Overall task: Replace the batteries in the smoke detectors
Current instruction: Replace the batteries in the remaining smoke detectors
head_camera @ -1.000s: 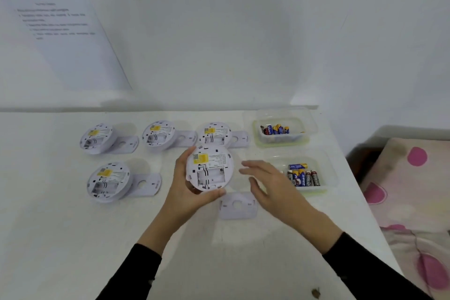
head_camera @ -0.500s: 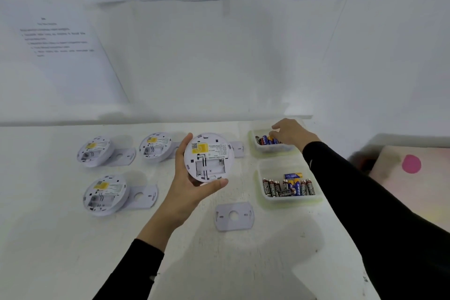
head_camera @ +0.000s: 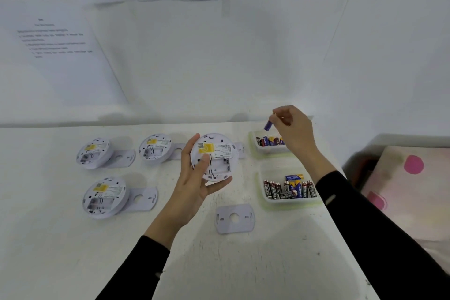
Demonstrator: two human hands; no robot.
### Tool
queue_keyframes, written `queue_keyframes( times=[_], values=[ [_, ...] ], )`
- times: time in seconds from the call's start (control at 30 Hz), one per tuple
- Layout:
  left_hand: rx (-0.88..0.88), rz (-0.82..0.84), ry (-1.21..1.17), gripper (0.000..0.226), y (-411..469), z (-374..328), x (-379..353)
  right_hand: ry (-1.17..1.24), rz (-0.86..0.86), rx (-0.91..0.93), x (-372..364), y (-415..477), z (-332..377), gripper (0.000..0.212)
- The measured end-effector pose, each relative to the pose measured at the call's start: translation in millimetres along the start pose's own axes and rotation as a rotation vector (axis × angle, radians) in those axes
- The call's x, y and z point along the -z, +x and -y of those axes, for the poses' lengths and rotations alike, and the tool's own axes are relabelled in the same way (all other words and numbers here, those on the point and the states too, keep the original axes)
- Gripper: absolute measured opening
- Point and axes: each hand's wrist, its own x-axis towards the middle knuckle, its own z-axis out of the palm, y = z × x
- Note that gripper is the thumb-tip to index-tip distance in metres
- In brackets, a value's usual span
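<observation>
- Holding the smoke detector (head_camera: 214,156) back-side up, the left hand (head_camera: 194,178) is clenched around its rim, thumb across the back, so the open battery bay faces the person for loading.
- The right hand (head_camera: 293,129) pinches one battery (head_camera: 268,125) between its fingertips, raised just above the far tray (head_camera: 253,151) at 1 o'clock from the detector (judged to be the fresh stock, since it was drawn from there).
- The bay appears empty; the step in hand is judged to be inserting this battery.
- A near tray (head_camera: 289,202) at 4 o'clock holds a mixed lot of batteries, most of one brand.
- The loose mounting plate (head_camera: 234,218) lies flat on the table (head_camera: 243,263) at 6 o'clock, clear of the work.
- Three further detectors rest back-up on their plates, at 9 o'clock: far left (head_camera: 93,153), far middle (head_camera: 155,148), near left (head_camera: 104,196).
- Nothing blocks the path from far tray to bay; a fourth plate is partly hidden behind the held detector.
- Check polarity markings before seating; they are too small to read here.
</observation>
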Motion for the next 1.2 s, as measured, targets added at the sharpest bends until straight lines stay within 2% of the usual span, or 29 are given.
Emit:
queue_keyframes(
  times=[0.1, 0.17, 0.27, 0.4, 0.63, 0.7, 0.77, 0.87, 0.93, 1.03, 1.2],
  values=[
    [0.036, -0.030, -0.121, 0.045, 5.9, 1.9, -5.0, 0.255, 0.065, 0.025, -7.0, -45.4, 29.5, 0.014],
    [0.031, -0.049, -0.161, 0.048, 7.9, 4.0, -8.6, 0.304, 0.105, 0.027, -14.9, -71.1, 36.4, 0.010],
    [-0.001, -0.066, -0.180, 0.050, 8.1, 5.7, -13.9, 0.205, 0.106, 0.109, -29.6, -99.7, 32.8, 0.008],
    [-0.048, -0.090, -0.174, 0.045, 7.3, 7.0, -19.6, 0.133, 0.022, 0.153, -44.1, -114.6, 21.8, 0.007],
    [-0.032, -0.092, -0.186, 0.039, 9.0, 5.0, -22.6, 0.014, -0.045, 0.243, -55.8, -114.7, 13.8, 0.006],
    [-0.025, -0.077, -0.164, 0.041, 8.0, 5.2, -21.1, 0.037, 0.018, 0.157, -52.3, -112.0, 14.9, 0.008],
    [-0.023, -0.064, -0.145, 0.041, 6.6, 7.1, -20.3, 0.143, 0.135, -0.049, -46.4, -106.4, 17.5, 0.011],
    [-0.017, -0.079, -0.171, 0.040, 6.6, 8.3, -20.5, 0.514, 0.327, -0.447, -37.7, -93.5, 19.6, 0.035],
    [-0.013, -0.080, -0.182, 0.042, 7.6, 8.0, -20.6, 0.682, 0.455, -0.616, -32.9, -85.5, 20.0, 0.053],
    [-0.016, -0.062, -0.145, 0.038, 10.2, 7.7, -19.9, 0.755, 0.533, -0.705, -32.1, -79.1, 19.4, 0.050],
    [-0.011, -0.060, -0.089, 0.033, 14.8, 7.3, -19.9, 0.732, 0.490, -0.696, -35.9, -77.9, 13.6, 0.039]
  ],
)
